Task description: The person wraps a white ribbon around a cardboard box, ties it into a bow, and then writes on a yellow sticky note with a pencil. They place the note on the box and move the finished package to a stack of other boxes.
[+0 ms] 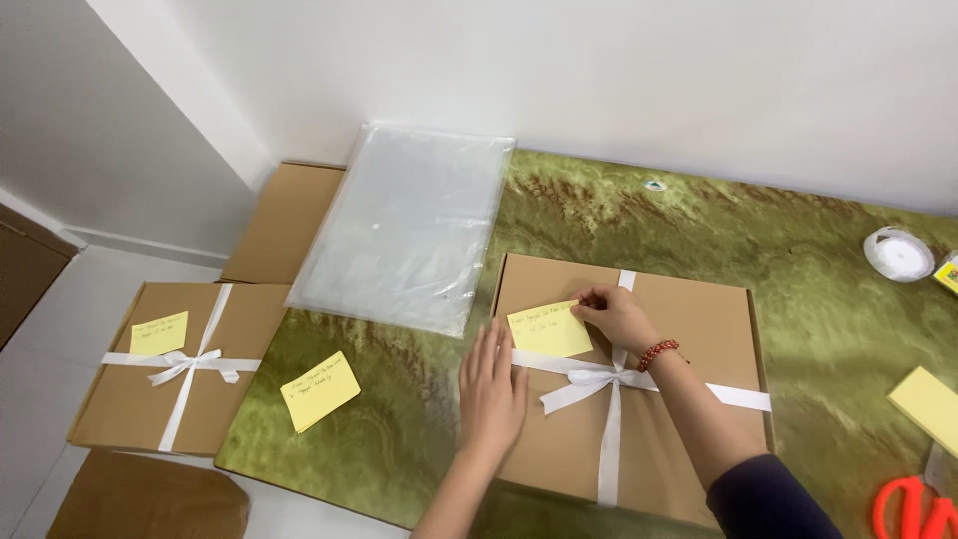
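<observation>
A brown cardboard box (689, 329) tied with a white ribbon and bow (589, 381) lies on the green marbled table (798, 260). My left hand (492, 384) rests flat on the box's near-left edge, fingers spread. My right hand (614, 314), with a red bead bracelet on the wrist, pinches the top right corner of a yellow sticky note (549, 329) that lies on the box lid, left of the ribbon.
A second yellow note (319, 390) lies loose on the table. A stack of clear plastic bags (404, 225) sits at the back left. Another ribboned box with a note (180, 364) stands lower left. A ribbon roll (898, 253), yellow notepad (928, 404) and red scissors (913, 504) are on the right.
</observation>
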